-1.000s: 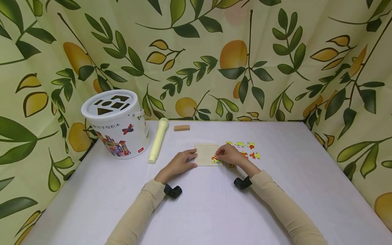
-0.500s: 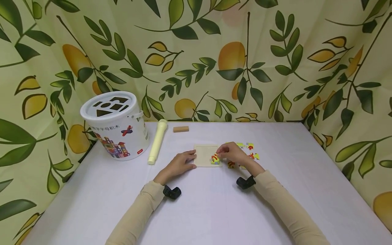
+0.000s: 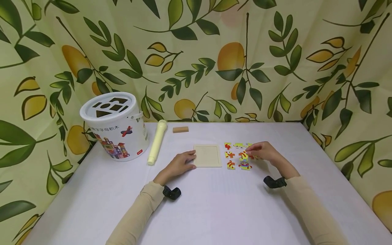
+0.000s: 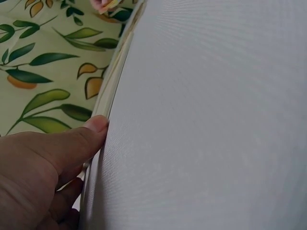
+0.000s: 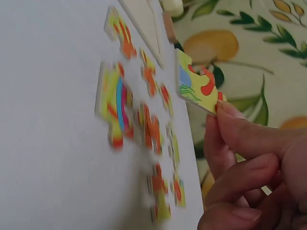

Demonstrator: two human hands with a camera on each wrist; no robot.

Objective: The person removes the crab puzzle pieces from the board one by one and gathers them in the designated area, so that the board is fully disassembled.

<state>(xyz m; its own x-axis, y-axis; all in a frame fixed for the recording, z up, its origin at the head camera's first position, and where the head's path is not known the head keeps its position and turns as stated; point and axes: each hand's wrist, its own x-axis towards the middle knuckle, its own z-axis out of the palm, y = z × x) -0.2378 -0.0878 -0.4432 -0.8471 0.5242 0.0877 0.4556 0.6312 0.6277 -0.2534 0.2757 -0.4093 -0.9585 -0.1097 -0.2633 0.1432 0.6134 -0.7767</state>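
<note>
In the head view, my left hand lies at the left side of a shallow square wooden puzzle tray. Its fingertips touch the tray's edge, the thumb by the near corner; the left wrist view has the thumb against that edge. My right hand pinches a yellow jigsaw piece with red and blue print between thumb and fingers. It holds the piece tilted above several other jigsaw pieces spread in rows right of the tray. The hand partly hides the pieces at the right.
A white block bucket with shape cutouts in its lid stands at the back left. Beside it lie a pale yellow microphone-shaped stick and a small wooden block. Leaf-patterned cloth rises behind the white table.
My right hand has lifted the jigsaw piece from the tray's near right corner and carried it right, over the other pieces. My left hand stays at the tray's left edge.
</note>
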